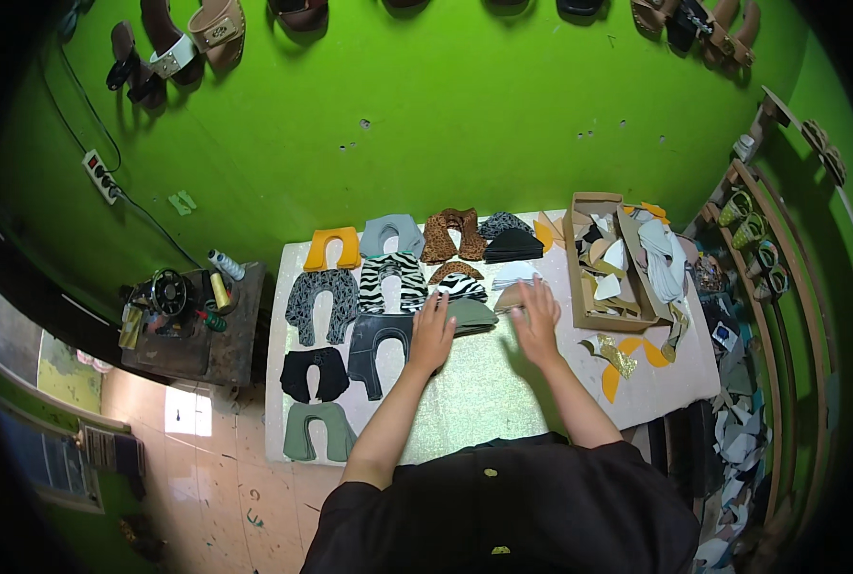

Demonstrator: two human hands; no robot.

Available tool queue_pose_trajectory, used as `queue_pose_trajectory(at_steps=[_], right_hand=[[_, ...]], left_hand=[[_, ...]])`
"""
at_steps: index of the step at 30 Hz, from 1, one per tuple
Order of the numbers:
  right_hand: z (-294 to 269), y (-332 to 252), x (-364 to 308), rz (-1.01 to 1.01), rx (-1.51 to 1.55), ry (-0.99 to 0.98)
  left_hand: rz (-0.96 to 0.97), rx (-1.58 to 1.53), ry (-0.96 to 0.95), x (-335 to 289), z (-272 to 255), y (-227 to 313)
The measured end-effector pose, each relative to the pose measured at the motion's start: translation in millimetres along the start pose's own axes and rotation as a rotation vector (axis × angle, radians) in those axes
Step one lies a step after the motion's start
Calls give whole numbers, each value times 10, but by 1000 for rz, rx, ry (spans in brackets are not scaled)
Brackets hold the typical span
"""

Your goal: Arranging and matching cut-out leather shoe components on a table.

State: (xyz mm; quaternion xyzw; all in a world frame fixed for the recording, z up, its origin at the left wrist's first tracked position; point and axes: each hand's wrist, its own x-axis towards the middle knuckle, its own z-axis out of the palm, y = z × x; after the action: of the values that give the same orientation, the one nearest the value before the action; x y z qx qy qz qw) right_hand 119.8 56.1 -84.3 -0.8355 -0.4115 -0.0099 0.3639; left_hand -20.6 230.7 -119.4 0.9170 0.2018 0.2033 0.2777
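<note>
My left hand [432, 333] lies with fingers stretched out at the left end of a stack of olive-green half-round shoe pieces [471, 318]. It appears to touch them; I cannot tell whether it presses down. My right hand [538, 320] is open, fingers spread, beside a tan half-round piece [510, 298] and just below some white pieces [515, 276]. Beyond my left hand sit zebra-striped half-round pieces [460, 286]. To its left are a dark grey U-shaped stack [367, 352] and a zebra-striped U-shaped stack [391, 279].
More U-shaped stacks, including yellow [334, 247] and green [314, 430], cover the table's left side. A cardboard box [574, 273] of scraps stands right, near loose yellow offcuts [655, 353]. A sewing machine [169, 291] is at left, a wooden rack [783, 335] at right.
</note>
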Motion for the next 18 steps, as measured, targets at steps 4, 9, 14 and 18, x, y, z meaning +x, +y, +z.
queue_pose_trajectory(at_steps=[4, 9, 14, 18], right_hand=[[-297, 255, -420, 76, 65, 244], [-690, 619, -823, 205, 110, 405], [-912, 681, -831, 280, 80, 528], [-1034, 707, -774, 191, 66, 488]], left_hand=[[-29, -81, 166, -190, -67, -1], [-121, -189, 309, -437, -57, 239], [-145, -263, 342, -522, 126, 705], [-92, -259, 339, -433, 447, 1053]])
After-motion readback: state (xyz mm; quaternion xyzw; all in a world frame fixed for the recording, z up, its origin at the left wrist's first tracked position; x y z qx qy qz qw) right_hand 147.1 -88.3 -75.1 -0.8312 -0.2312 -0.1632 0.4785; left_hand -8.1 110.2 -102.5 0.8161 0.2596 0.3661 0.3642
